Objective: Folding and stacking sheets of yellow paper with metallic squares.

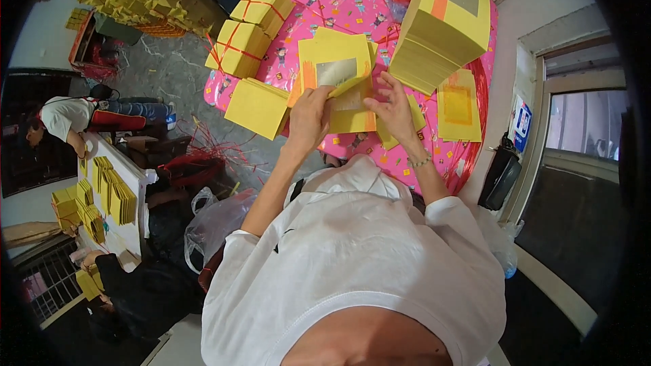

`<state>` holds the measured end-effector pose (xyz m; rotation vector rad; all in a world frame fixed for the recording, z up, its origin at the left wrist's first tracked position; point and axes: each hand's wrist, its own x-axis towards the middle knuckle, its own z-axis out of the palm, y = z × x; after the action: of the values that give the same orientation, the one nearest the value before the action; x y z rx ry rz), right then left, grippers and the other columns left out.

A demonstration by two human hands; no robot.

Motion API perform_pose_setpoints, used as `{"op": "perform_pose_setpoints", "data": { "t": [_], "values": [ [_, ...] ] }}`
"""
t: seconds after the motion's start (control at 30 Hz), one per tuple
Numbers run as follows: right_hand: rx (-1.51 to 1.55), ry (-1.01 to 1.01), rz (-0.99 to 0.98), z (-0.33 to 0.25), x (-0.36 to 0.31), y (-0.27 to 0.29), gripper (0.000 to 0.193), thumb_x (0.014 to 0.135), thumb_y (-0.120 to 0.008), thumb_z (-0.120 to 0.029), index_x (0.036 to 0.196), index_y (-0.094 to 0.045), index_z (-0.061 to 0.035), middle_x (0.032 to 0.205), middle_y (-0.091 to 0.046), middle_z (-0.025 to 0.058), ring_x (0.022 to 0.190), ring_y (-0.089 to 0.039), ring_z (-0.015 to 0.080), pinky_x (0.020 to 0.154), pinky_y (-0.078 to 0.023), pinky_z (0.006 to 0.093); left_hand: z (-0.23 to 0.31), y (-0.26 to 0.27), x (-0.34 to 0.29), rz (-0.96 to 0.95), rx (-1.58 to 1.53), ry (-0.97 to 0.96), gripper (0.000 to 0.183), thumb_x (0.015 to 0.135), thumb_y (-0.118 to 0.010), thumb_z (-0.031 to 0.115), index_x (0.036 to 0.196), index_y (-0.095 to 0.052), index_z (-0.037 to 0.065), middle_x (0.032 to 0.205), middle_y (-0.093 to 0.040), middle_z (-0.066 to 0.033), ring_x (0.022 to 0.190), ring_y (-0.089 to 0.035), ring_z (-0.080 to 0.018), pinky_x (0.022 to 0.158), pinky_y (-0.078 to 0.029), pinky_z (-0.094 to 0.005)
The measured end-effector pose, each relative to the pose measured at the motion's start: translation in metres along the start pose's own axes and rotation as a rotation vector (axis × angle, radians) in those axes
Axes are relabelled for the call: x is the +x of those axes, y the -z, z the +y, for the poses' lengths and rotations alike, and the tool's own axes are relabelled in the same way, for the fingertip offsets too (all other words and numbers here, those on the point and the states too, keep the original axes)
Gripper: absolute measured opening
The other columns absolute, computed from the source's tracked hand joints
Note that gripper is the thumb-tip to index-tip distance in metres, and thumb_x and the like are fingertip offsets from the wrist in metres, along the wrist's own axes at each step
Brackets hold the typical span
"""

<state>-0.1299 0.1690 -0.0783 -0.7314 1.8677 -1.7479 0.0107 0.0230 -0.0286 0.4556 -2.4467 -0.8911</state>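
Note:
My left hand (310, 116) pinches the edge of a yellow paper sheet (351, 86), which curls up at its near right corner. Below it lies a loose pile of yellow sheets (333, 47) with silver foil squares and orange bands. Just right of the raised corner, my right hand (395, 107) has its fingers apart and appears to hold nothing. A beaded bracelet (420, 162) circles that wrist. A folded yellow paper stack (258, 107) sits left of my left hand. Beyond my right hand rises a tall block of yellow paper (441, 30).
A pink patterned cloth (352, 0) covers the table. Bundles tied with red string (245, 44) stand at its far left, and red plastic strips (478, 112) run down its right side. One flat sheet (459, 105) lies near them. Two people work at a white table (129, 230) to the left.

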Motion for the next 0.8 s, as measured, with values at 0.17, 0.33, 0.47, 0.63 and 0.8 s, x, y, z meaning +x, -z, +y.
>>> {"op": "perform_pose_setpoints", "data": {
  "t": [0.17, 0.33, 0.47, 0.63, 0.8],
  "values": [
    [0.26, 0.096, -0.251, -0.014, 0.016, -0.012, 0.094, 0.068, -0.082, -0.016, 0.139, -0.022, -0.0028, 0.135, -0.037, 0.0115, 0.125, -0.037, 0.0227, 0.102, -0.035, 0.0377, 0.013, 0.019, 0.002, 0.012, -0.18, 0.092, 0.017, 0.085, -0.055, 0.004, 0.102, -0.054, 0.003, 0.074, -0.054, -0.0153, 0.066, -0.055, -0.0256, 0.058, -0.043, -0.0342],
    [0.178, 0.167, -0.374, -0.027, 0.013, -0.015, 0.094, 0.067, -0.082, -0.017, 0.139, -0.023, -0.0037, 0.135, -0.038, 0.0107, 0.126, -0.037, 0.0219, 0.104, -0.034, 0.037, 0.02, 0.018, 0.002, -0.052, -0.89, 0.228, 0.019, 0.09, -0.055, 0.014, 0.105, -0.052, 0.002, 0.077, -0.054, -0.008, 0.068, -0.049, -0.0097, 0.061, -0.04, -0.0243],
    [0.286, 0.003, -0.377, -0.04, 0.003, -0.012, 0.072, 0.071, -0.078, -0.013, 0.13, -0.038, -0.0007, 0.124, -0.05, 0.0109, 0.116, -0.048, 0.0206, 0.098, -0.04, 0.0351, 0.015, 0.022, 0.005, -0.087, -0.67, 0.277, 0.026, 0.088, -0.059, 0.016, 0.108, -0.051, 0.001, 0.091, -0.056, -0.0087, 0.081, -0.052, -0.012, 0.07, -0.042, -0.0252],
    [0.336, -0.044, -0.316, -0.051, -0.006, -0.012, 0.051, 0.075, -0.074, -0.011, 0.119, -0.051, 0.0012, 0.108, -0.061, 0.0089, 0.101, -0.059, 0.0171, 0.087, -0.048, 0.0317, 0.02, 0.018, 0.012, 0.11, -0.413, 0.152, 0.042, 0.089, -0.06, 0.014, 0.124, -0.043, -0.001, 0.12, -0.052, -0.0097, 0.108, -0.051, -0.0168, 0.091, -0.041, -0.0315],
    [0.279, -0.087, -0.308, -0.054, -0.006, -0.009, 0.044, 0.078, -0.072, -0.014, 0.114, -0.054, 0.0015, 0.105, -0.063, 0.0085, 0.094, -0.06, 0.0148, 0.082, -0.049, 0.0291, 0.012, 0.014, 0.015, -0.189, -0.988, 0.373, 0.042, 0.09, -0.056, 0.01, 0.128, -0.041, -0.001, 0.121, -0.053, -0.0088, 0.11, -0.05, -0.0145, 0.093, -0.041, -0.0303]
  ]
}}
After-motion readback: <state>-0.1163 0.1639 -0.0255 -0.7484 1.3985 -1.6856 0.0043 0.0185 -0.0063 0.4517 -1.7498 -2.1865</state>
